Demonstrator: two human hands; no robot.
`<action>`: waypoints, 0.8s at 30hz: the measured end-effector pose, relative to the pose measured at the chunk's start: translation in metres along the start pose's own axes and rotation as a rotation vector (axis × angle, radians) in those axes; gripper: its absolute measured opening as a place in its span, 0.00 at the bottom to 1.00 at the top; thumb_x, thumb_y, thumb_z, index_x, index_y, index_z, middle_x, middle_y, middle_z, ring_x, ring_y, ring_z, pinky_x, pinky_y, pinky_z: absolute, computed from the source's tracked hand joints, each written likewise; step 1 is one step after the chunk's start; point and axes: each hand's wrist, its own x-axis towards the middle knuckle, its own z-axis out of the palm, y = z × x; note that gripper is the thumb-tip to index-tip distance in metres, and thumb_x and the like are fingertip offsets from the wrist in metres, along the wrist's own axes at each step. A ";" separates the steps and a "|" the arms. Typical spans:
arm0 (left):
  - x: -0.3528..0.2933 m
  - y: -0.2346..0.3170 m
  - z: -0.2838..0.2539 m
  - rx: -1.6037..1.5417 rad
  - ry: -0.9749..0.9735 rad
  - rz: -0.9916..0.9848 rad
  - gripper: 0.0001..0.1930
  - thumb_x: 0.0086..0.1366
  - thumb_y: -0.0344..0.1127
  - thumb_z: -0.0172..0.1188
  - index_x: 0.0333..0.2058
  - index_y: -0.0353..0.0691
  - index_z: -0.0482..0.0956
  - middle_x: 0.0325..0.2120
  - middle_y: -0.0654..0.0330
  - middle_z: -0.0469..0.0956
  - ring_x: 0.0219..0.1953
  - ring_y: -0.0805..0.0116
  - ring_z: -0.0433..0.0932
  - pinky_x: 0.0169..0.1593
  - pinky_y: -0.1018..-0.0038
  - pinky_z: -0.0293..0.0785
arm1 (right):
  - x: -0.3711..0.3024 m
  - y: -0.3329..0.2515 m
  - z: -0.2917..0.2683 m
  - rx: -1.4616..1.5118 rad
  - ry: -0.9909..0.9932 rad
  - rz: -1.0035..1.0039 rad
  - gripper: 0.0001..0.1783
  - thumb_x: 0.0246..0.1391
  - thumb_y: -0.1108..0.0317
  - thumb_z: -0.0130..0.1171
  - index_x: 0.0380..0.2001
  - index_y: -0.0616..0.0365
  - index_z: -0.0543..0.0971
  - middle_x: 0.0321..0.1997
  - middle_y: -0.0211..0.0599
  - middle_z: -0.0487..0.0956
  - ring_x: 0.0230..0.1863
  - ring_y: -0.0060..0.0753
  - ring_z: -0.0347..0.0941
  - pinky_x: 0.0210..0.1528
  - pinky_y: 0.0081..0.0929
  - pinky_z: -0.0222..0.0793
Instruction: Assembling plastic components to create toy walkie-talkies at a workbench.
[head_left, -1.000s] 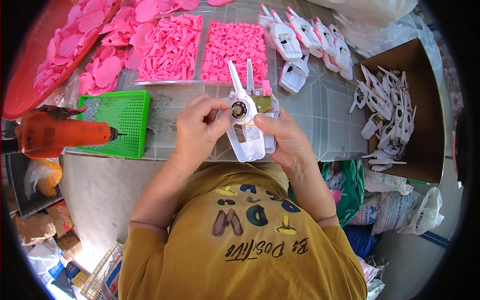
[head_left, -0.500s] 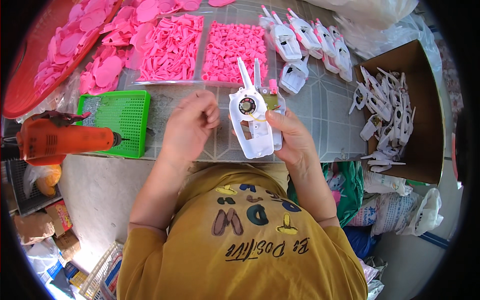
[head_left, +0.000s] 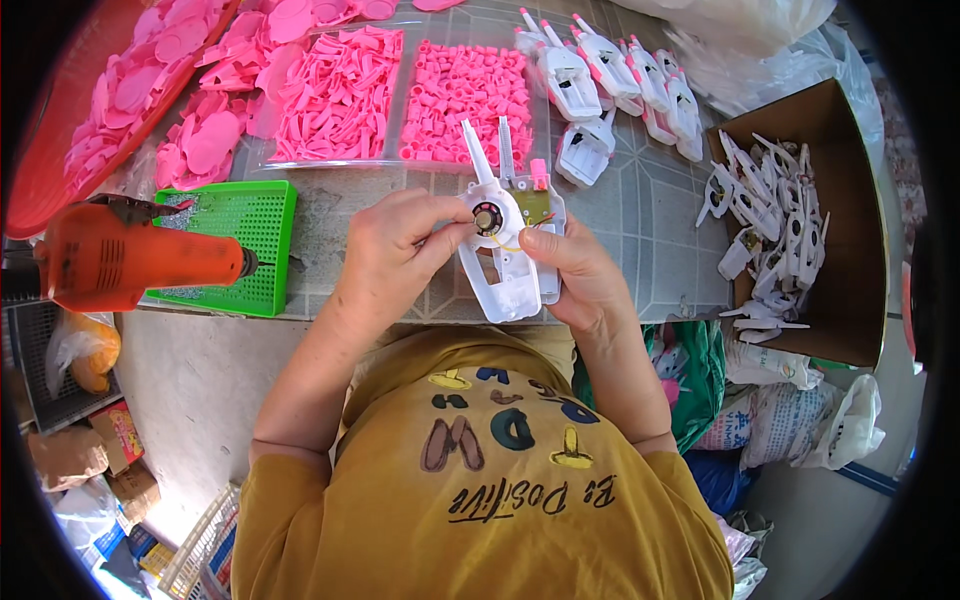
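Observation:
In my right hand (head_left: 585,265) is an open white plastic toy casing (head_left: 510,290) with two long prongs pointing away from me. My thumb lies on its front and the fingers go behind it. A round black speaker (head_left: 488,219), a green circuit board (head_left: 533,206), thin yellow and red wires and a small pink piece (head_left: 539,172) sit in the casing. My left hand (head_left: 395,240) is closed in a pinch at the speaker's left edge. Whatever is between its thumb and forefinger is too small to make out.
An orange power screwdriver (head_left: 150,258) is at the left over a green basket (head_left: 270,240) of small screws. Trays of pink strips (head_left: 340,95) and pink caps (head_left: 465,100) lie beyond. White casings (head_left: 570,85) stand far right, near a cardboard box (head_left: 855,230) of white parts.
My left hand has moved right, from beside the casing to a pinch at its speaker. The casing has shifted slightly left. The power screwdriver has swung a little.

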 end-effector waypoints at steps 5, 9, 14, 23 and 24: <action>-0.002 -0.002 0.004 -0.060 0.014 -0.014 0.06 0.55 0.27 0.67 0.33 0.38 0.82 0.20 0.60 0.73 0.22 0.68 0.72 0.28 0.71 0.68 | 0.001 0.002 -0.001 0.006 0.009 -0.004 0.31 0.51 0.72 0.71 0.58 0.61 0.70 0.48 0.40 0.81 0.45 0.34 0.82 0.48 0.34 0.81; -0.009 -0.009 0.012 -0.233 0.038 -0.192 0.06 0.55 0.26 0.67 0.33 0.38 0.82 0.18 0.69 0.67 0.20 0.80 0.62 0.25 0.78 0.60 | 0.000 0.003 -0.004 0.047 -0.012 0.023 0.32 0.51 0.72 0.71 0.59 0.60 0.70 0.49 0.41 0.81 0.45 0.35 0.82 0.48 0.35 0.81; -0.011 -0.024 0.011 -0.786 0.113 -0.501 0.04 0.57 0.24 0.64 0.31 0.38 0.80 0.21 0.72 0.66 0.23 0.81 0.63 0.29 0.82 0.59 | -0.001 0.001 -0.002 0.044 0.015 0.020 0.34 0.51 0.72 0.71 0.60 0.61 0.68 0.51 0.42 0.80 0.47 0.36 0.82 0.50 0.36 0.81; -0.009 -0.025 0.016 -1.598 0.204 -0.601 0.03 0.63 0.29 0.54 0.31 0.39 0.70 0.25 0.64 0.65 0.29 0.73 0.66 0.33 0.77 0.61 | -0.003 -0.002 -0.007 0.041 0.011 0.001 0.34 0.51 0.71 0.70 0.60 0.60 0.68 0.52 0.42 0.80 0.50 0.36 0.81 0.53 0.36 0.79; -0.012 -0.028 0.013 -1.448 0.150 -0.611 0.03 0.62 0.29 0.59 0.33 0.38 0.74 0.23 0.68 0.65 0.26 0.76 0.64 0.30 0.78 0.60 | -0.004 -0.001 -0.006 0.049 0.011 0.008 0.34 0.51 0.71 0.71 0.60 0.60 0.68 0.52 0.41 0.80 0.50 0.36 0.81 0.53 0.37 0.79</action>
